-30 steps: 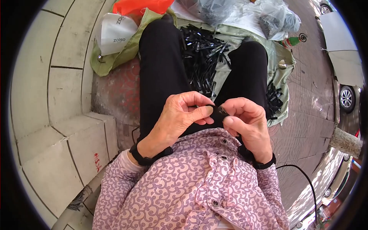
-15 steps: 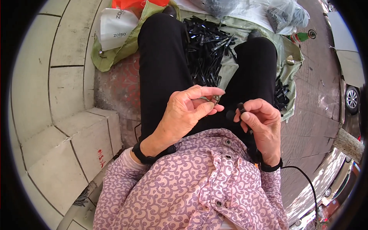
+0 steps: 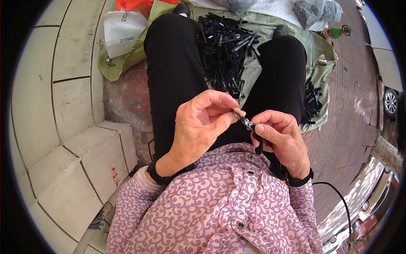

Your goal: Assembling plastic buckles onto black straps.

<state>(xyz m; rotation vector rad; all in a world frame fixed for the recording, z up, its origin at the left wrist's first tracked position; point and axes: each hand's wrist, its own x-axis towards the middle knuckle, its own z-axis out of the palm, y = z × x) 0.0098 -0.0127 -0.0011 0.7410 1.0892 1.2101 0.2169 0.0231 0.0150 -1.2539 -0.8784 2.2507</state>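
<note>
Just above my lap both hands meet, fingertips close together. My left hand (image 3: 203,127) is closed in a pinch on one end of a small shiny metal piece (image 3: 247,122). With thumb and fingers, my right hand (image 3: 281,137) grips a short black piece (image 3: 258,148), its lower end curving down past the fingertips. The metal piece and the black piece touch or overlap; the fingers hide how they join. Between my legs lies a heap of slim black clip-like pieces (image 3: 224,51), some with shiny metal parts.
A green cloth (image 3: 270,80) lies under the heap, with a smaller black pile (image 3: 312,103) by my right knee. Farther off are a white bag (image 3: 122,34), a clear plastic bag (image 3: 311,15) and a green bottle (image 3: 333,33). Pale stone steps (image 3: 84,156) flank my left.
My right hand has moved left and turned, bringing the black piece up to the metal piece. The gap between the hands has closed.
</note>
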